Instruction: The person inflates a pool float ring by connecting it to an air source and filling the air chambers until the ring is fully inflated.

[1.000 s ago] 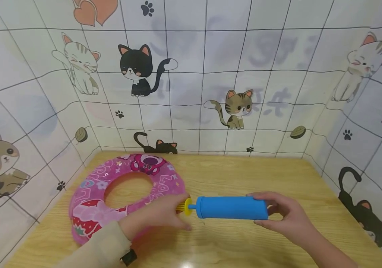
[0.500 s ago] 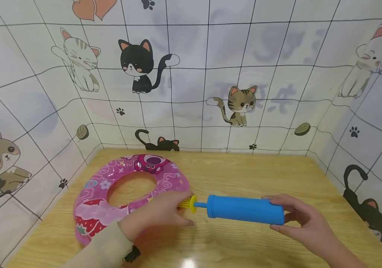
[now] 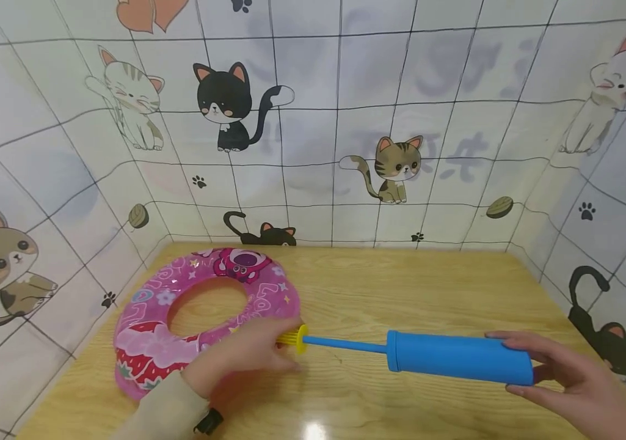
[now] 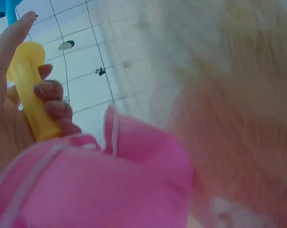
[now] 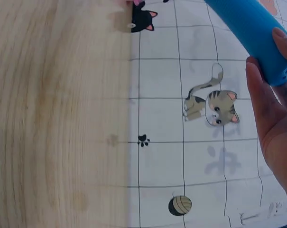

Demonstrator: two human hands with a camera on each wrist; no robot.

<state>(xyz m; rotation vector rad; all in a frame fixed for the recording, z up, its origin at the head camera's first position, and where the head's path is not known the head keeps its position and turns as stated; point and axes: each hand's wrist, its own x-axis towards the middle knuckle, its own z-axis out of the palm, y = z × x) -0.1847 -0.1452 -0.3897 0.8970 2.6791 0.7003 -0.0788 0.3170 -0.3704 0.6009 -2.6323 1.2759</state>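
A blue hand pump [image 3: 458, 357] lies stretched out level between my two hands, its thin blue rod [image 3: 345, 344] drawn well out of the barrel. My left hand [image 3: 241, 348] grips the yellow end piece [image 4: 34, 97] on the rod, fingers curled round it in the left wrist view. My right hand [image 3: 576, 376] holds the far end of the barrel between thumb and fingers; small holes show there in the right wrist view. Beneath and behind my left hand sits a pink inflated swim ring [image 3: 181, 348] with strawberry and bear prints. Whether the yellow piece touches the ring, I cannot tell.
A wood-grain table [image 3: 389, 287] bears the ring at its left side. Walls with cat prints [image 3: 313, 134] enclose it at the back and both sides. A black band [image 3: 208, 421] is on my left wrist.
The right hand has moved to the right with the blue barrel, pulling it away from the yellow end, so much more rod shows. My left hand has stayed nearly in place.
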